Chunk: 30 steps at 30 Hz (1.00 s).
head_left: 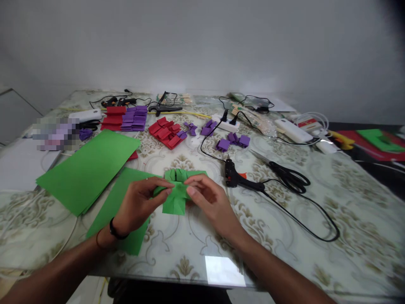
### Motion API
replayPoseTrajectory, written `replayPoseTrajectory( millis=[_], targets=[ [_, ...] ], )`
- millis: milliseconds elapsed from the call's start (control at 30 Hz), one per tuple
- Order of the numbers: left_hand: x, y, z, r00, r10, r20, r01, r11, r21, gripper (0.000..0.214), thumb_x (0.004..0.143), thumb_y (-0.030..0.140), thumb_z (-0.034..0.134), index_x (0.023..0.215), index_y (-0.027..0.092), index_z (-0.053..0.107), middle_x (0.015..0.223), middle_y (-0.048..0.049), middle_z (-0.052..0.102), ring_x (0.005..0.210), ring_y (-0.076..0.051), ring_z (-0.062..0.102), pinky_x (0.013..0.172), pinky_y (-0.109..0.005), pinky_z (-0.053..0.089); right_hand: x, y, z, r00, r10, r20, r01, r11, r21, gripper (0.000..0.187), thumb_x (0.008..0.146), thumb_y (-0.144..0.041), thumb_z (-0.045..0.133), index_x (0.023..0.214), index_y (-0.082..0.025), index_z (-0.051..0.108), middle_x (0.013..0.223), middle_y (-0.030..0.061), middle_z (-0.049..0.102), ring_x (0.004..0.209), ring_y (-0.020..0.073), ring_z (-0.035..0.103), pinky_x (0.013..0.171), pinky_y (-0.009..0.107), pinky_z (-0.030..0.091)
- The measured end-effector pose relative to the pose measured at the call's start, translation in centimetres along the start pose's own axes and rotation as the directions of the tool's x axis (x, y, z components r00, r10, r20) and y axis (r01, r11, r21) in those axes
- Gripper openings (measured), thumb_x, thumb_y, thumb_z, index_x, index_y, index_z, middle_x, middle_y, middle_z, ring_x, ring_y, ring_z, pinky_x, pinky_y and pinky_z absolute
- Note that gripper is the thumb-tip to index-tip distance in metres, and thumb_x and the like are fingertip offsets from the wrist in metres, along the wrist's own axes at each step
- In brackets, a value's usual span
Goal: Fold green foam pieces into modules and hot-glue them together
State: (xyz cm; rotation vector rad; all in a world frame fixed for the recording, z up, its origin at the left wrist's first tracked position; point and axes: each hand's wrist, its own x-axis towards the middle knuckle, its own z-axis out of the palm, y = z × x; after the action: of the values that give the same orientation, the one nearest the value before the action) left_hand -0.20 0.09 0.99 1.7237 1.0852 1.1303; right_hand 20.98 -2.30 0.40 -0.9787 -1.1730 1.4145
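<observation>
My left hand [141,204] and my right hand [208,200] both pinch a small folded green paper piece [175,201] on the patterned table [316,236]. The fingertips of the two hands meet over its top fold. Just behind it lie more folded green pieces [182,174]. A flat green sheet [122,207] lies under my left wrist, which wears a black band.
A stack of green sheets [87,169] lies at the left. Red folded pieces [165,132] and purple ones [232,140] sit farther back. A black glue gun [236,177] with its cord and black scissors [289,175] lie to the right. A white power strip [225,123] is behind.
</observation>
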Motion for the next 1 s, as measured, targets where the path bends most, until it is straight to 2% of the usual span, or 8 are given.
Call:
replayPoseTrajectory(
  millis=[67,200,367,567,733,833,1000],
  targets=[
    [-0.1,-0.1,0.1,0.999,-0.038,-0.002,0.038,0.999,-0.037,0.012,0.087,0.021,0.082,0.097,0.022,0.087,0.092,-0.0023,0.088,0.083,-0.018,0.083,0.074,-0.022,0.064,0.3,0.3,0.1,0.998,0.033,-0.044,-0.033,0.999,0.008,0.026,0.088,-0.041,0.085,0.103,-0.024,0.070,0.083,-0.0002,0.068,0.077,0.0166,0.067,0.062,0.025,0.065],
    [0.1,-0.1,-0.1,0.989,-0.145,0.023,0.147,0.978,-0.151,0.022,0.085,0.028,0.085,0.107,0.021,0.086,0.102,-0.0051,0.089,0.094,-0.022,0.085,0.081,-0.026,0.067,0.6,0.6,0.0,0.997,0.062,-0.054,-0.062,0.998,-0.001,0.028,0.083,-0.041,0.089,0.100,-0.023,0.075,0.080,-0.0008,0.072,0.073,0.0153,0.070,0.060,0.025,0.067],
    [0.5,0.1,-0.6,0.963,-0.255,0.086,0.267,0.947,-0.176,0.022,0.086,0.034,0.086,0.103,0.020,0.088,0.094,-0.0061,0.089,0.083,-0.022,0.083,0.072,-0.026,0.066,0.9,0.7,-0.5,0.992,0.096,-0.077,-0.097,0.995,-0.008,0.027,0.078,-0.040,0.093,0.096,-0.023,0.082,0.079,-0.0009,0.077,0.070,0.0140,0.073,0.065,0.026,0.069],
    [0.6,0.2,-0.6,0.930,-0.336,0.149,0.359,0.915,-0.182,0.025,0.084,0.043,0.087,0.090,0.019,0.088,0.084,-0.0048,0.086,0.073,-0.019,0.078,0.067,-0.024,0.062,1.1,0.9,-1.0,0.989,0.127,-0.079,-0.131,0.991,-0.036,0.029,0.076,-0.044,0.094,0.096,-0.024,0.086,0.082,0.0011,0.082,0.076,0.0174,0.077,0.073,0.031,0.070],
    [0.6,0.4,-0.7,0.930,-0.340,0.138,0.360,0.919,-0.161,0.022,0.085,0.040,0.085,0.082,0.018,0.085,0.078,-0.0039,0.084,0.070,-0.018,0.076,0.066,-0.025,0.061,1.1,0.6,-1.1,0.988,0.145,-0.053,-0.147,0.988,-0.050,0.033,0.077,-0.047,0.094,0.097,-0.023,0.085,0.084,0.0018,0.083,0.077,0.0186,0.078,0.077,0.035,0.069],
    [0.7,0.6,-0.8,0.937,-0.316,0.150,0.335,0.934,-0.125,0.021,0.087,0.039,0.083,0.087,0.018,0.087,0.080,-0.0043,0.085,0.070,-0.018,0.076,0.064,-0.025,0.060,1.1,0.4,-1.0,0.990,0.131,-0.059,-0.135,0.987,-0.082,0.031,0.077,-0.047,0.093,0.094,-0.023,0.085,0.081,0.0014,0.082,0.074,0.0182,0.076,0.075,0.034,0.067],
    [0.7,0.5,-0.8,0.963,-0.249,0.106,0.253,0.967,-0.030,0.027,0.092,0.044,0.079,0.089,0.019,0.088,0.085,-0.0045,0.086,0.075,-0.020,0.076,0.067,-0.027,0.061,1.1,0.6,-0.9,0.994,0.079,-0.070,-0.090,0.983,-0.159,0.024,0.081,-0.044,0.090,0.092,-0.023,0.084,0.080,0.0024,0.082,0.073,0.0189,0.076,0.072,0.033,0.062]
  ],
)
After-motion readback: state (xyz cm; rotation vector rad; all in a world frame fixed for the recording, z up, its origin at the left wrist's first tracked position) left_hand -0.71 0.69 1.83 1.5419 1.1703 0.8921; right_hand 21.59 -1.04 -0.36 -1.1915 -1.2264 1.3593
